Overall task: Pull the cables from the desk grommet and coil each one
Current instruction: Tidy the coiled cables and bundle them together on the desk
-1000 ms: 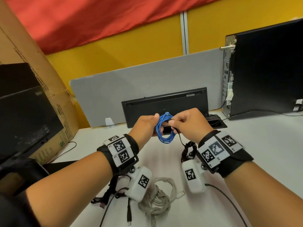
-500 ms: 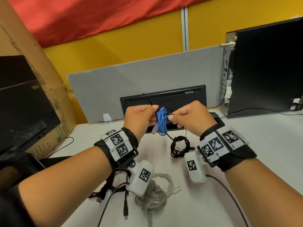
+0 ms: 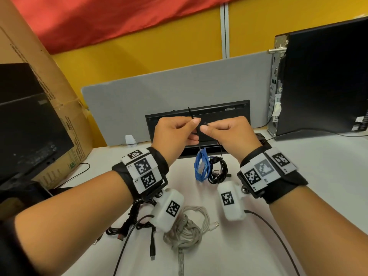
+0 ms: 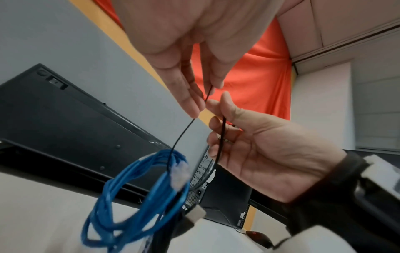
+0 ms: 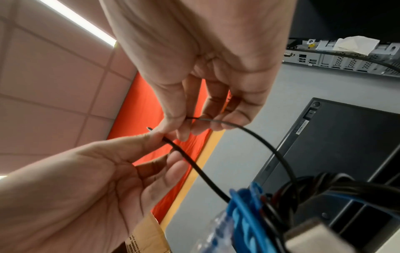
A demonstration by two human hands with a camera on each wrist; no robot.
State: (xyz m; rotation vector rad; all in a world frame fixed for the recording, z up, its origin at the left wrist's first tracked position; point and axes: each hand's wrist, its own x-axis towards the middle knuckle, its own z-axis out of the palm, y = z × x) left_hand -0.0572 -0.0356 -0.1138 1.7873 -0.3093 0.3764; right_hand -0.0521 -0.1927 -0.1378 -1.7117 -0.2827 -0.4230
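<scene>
A coiled blue cable (image 3: 200, 166) hangs in the air below my hands from a thin black tie (image 3: 189, 113) that loops through it. My left hand (image 3: 196, 124) pinches one end of the tie, whose tip sticks up above the thumb. My right hand (image 3: 205, 130) pinches the other end close beside it. In the left wrist view the tie (image 4: 180, 137) runs down into the blue coil (image 4: 138, 198). From the right wrist the tie (image 5: 266, 142) arcs from the fingers to the blue coil (image 5: 242, 215). The grommet (image 3: 261, 138) shows partly behind my right wrist.
A black coil (image 3: 219, 171) lies on the white desk (image 3: 318, 186) under the blue one. A grey-white coil (image 3: 187, 229) and loose black cables (image 3: 135, 216) lie nearer me. A black keyboard (image 3: 219, 114) leans on the grey divider, a PC tower (image 3: 322, 86) stands right, a cardboard box (image 3: 59, 120) left.
My hands have risen and let the blue coil slip out from between them. It now hangs below on the black tie, which both hands pinch.
</scene>
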